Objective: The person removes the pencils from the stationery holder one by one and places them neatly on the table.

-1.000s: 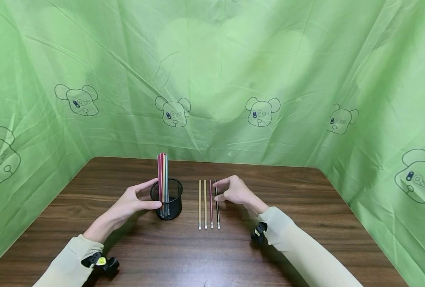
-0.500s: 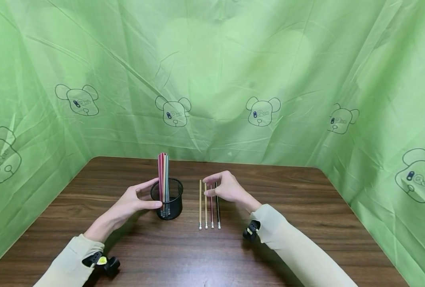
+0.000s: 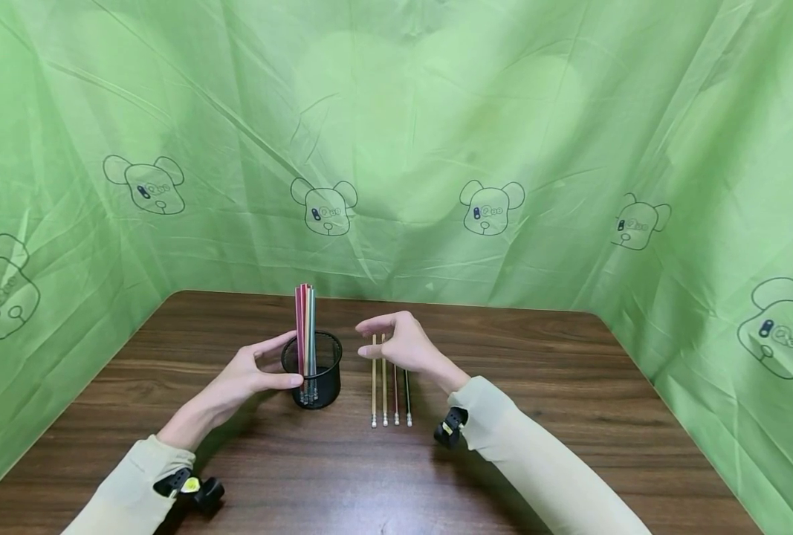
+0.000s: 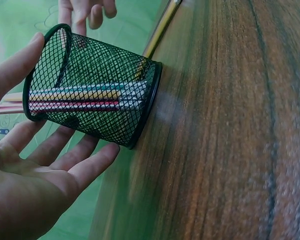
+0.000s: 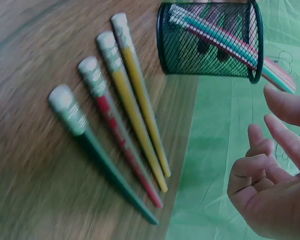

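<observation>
A black mesh pencil cup stands upright on the table, with a bundle of coloured pencils inside, eraser ends down. My left hand holds the cup from its left side, thumb at the rim and fingers along the far wall in the left wrist view. To the right of the cup lie two yellow pencils, a red pencil and a dark pencil, side by side with white erasers towards me. My right hand hovers over their far ends, thumb and forefinger apart, holding nothing.
The brown wooden table reaches back to a green cloth printed with bear faces, which also hangs at both sides. A black wrist camera hangs below the left sleeve, and another camera sits at the right cuff.
My right hand has moved left across the row, from the dark pencil to above the yellow ones. The pencils lie where they were. My left hand and the cup have stayed still.
</observation>
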The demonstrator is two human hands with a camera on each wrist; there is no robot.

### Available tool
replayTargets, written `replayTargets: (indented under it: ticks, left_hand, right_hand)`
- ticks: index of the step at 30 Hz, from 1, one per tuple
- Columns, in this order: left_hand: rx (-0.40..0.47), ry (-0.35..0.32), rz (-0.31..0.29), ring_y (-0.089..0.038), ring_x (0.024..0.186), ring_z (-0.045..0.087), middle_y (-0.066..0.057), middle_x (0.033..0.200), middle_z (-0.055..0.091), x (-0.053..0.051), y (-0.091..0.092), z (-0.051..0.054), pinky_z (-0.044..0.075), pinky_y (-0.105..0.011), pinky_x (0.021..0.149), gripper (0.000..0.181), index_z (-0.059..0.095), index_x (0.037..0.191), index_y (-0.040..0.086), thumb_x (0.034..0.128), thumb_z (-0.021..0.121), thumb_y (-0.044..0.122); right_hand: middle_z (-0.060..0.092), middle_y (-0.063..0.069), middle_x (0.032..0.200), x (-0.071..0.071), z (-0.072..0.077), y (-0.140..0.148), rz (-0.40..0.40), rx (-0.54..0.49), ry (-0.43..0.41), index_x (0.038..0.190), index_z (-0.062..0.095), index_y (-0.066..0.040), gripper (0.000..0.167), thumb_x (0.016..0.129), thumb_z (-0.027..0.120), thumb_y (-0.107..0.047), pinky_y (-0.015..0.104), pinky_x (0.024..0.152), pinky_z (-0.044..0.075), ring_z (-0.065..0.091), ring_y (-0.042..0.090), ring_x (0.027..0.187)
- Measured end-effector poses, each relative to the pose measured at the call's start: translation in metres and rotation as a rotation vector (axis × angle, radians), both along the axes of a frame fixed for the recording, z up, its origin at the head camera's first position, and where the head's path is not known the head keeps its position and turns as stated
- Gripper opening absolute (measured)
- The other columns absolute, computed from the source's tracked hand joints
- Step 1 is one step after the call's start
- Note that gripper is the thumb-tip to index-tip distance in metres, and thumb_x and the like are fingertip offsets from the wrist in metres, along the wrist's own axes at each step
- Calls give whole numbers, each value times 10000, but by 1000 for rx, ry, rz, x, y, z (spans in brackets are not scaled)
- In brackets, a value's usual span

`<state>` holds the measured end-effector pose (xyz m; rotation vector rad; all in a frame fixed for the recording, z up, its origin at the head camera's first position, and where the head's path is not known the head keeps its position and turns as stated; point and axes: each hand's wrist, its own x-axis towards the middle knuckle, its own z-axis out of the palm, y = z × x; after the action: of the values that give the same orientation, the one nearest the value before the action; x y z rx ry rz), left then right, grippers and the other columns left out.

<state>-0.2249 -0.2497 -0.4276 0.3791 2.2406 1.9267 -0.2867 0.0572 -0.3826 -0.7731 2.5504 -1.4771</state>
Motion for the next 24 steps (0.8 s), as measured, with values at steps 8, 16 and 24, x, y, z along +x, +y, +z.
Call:
replayTargets:
  ticks: [8,16,24]
  left_hand:
    - [5,-15,-7,-342,1316,589,-197,1545,521,0,0,1,453,-275,1014,862,380,1643,111,910,835,130]
    - [6,-19,-13,-353,1325,579,-202,1542,522,1,0,1,454,-277,1014,862,370,1646,108,918,829,136]
    - [-2,-4,-2,-360,1321,579,-187,1568,498,0,0,0,457,-298,1016,853,393,1637,109,908,836,132]
  right_hand:
    - [779,-16,1118,1,3,-22,27,-62,11,1203,806,-154,372,844,887,-104,277,700,485,653,234,844]
    - [780,19,1140,4,3,-41,47,-106,9,1207,805,-150,376,843,886,-100,270,734,484,681,273,966]
    - [786,25,1112,4,2,-56,26,-105,19,1212,801,-115,382,841,893,-104,291,784,492,678,186,989]
